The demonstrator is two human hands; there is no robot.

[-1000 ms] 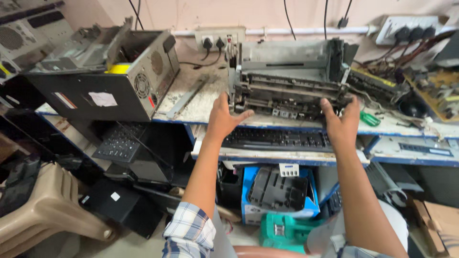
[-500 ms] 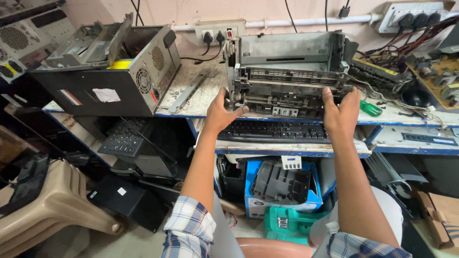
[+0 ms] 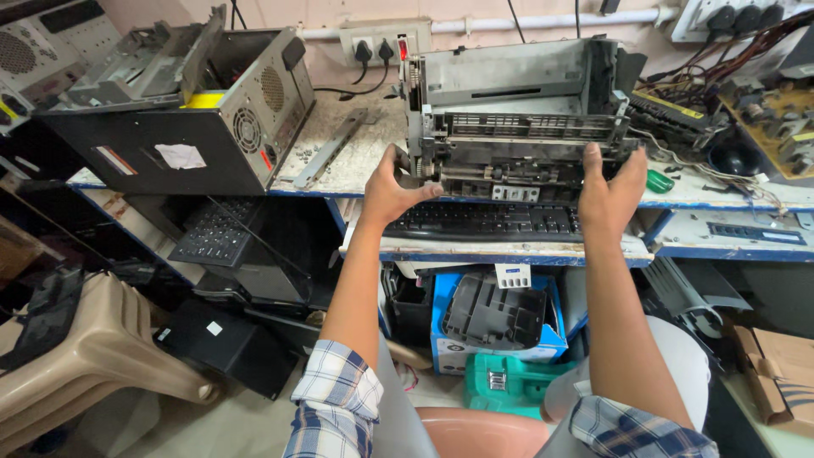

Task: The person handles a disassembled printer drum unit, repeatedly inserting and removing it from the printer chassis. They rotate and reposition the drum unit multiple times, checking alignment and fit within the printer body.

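Both hands grip the stripped grey printer chassis [image 3: 517,119] at its lower front corners, the left hand [image 3: 392,185] at the gear side and the right hand [image 3: 610,185] at the other, a hold that looks meant to steady it at the edge of the surface [image 3: 356,157]. The black keyboard [image 3: 483,222] lies just below it. Further below the chassis, a blue box [image 3: 543,339] holds a dark plastic cover [image 3: 492,309].

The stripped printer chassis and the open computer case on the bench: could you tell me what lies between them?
In the head view, a flat grey metal bracket lies diagonally on the worn bench top between them, with small screws scattered beside it.
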